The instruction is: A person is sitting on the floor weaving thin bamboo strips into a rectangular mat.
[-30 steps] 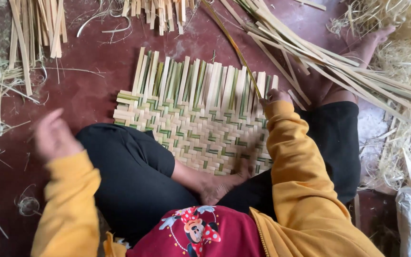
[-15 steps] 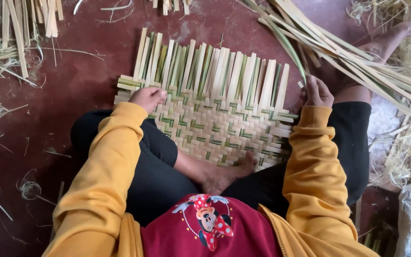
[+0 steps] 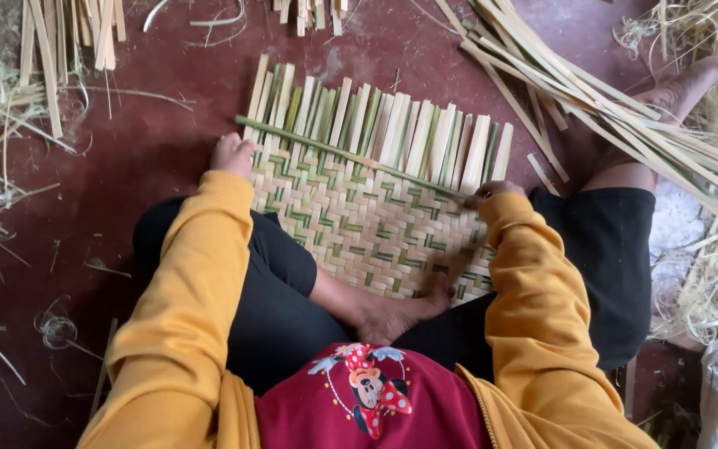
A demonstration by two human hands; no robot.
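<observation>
A long, thin green bamboo strip [image 3: 351,155] lies slantwise across the woven mat [image 3: 367,216], running from the mat's upper left edge down to its right side. The left hand [image 3: 233,155] rests at the strip's left end with fingers curled down on the mat's edge; whether its grip is closed on the strip cannot be told. The right hand [image 3: 492,193] sits at the strip's other end, fingers bent over it and pressing it against the weave; a closed grip there cannot be confirmed either.

The mat is flat, made of pale and green slats plaited in a tight checker pattern, with the unwoven upright slats [image 3: 392,125] fanning out loose along its far side. It lies on the dark red floor [image 3: 151,150], partly under the person's bare foot [image 3: 400,312] and crossed legs in black trousers.

A bundle of long pale bamboo strips [image 3: 608,108] lies to the right, more cut strips [image 3: 68,41] at upper left, and dry stringy shavings [image 3: 708,33] at the far right.
</observation>
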